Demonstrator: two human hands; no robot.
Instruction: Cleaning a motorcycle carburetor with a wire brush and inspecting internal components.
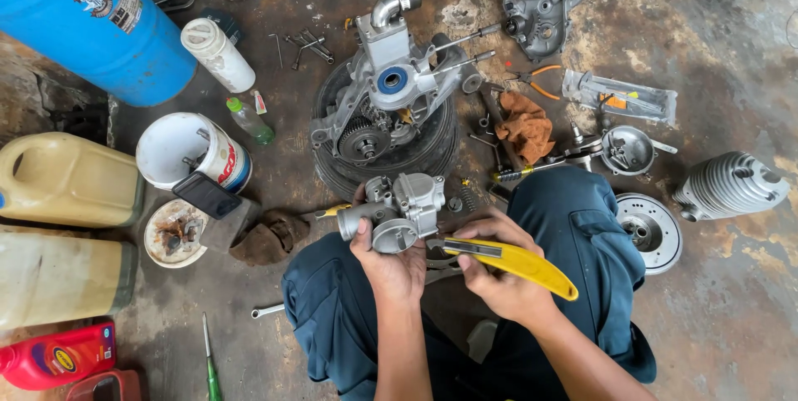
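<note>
The person sits on the floor, left hand wrapped around one grey carburetor held above the knees, right hand closed on one yellow utility knife whose tip meets it. Ahead lies one engine block on a tyre; left stand two pale jugs, one blue drum and one white tub.

left hand gripping carburetor, right hand holding yellow utility knife against it
</note>
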